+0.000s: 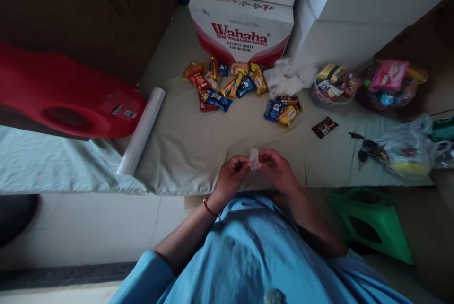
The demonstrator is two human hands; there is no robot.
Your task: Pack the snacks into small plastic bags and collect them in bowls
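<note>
Close to the table's front edge, my left hand (pixel 232 171) and my right hand (pixel 279 170) pinch a small clear plastic bag (pixel 254 157) from both sides. It looks thin and crumpled; whether anything is inside I cannot tell. Beyond my hands lies a small group of wrapped snacks (pixel 283 111), blue, yellow and brown. A bigger heap of wrapped snacks (pixel 227 85) spreads in front of the water box. Beside that heap sits a pile of crumpled clear plastic bags (pixel 289 79). One flat brown cocoa packet (pixel 325 127) lies alone on the right.
A white and red Wahaha box (pixel 244 30) stands at the back. On the left are a red jug (pixel 88 119) and a plastic film roll (pixel 142 131). A snack tub (pixel 329 101), a heaped bowl (pixel 383 98), keys (pixel 369 149) and a green stool (pixel 376 223) are right.
</note>
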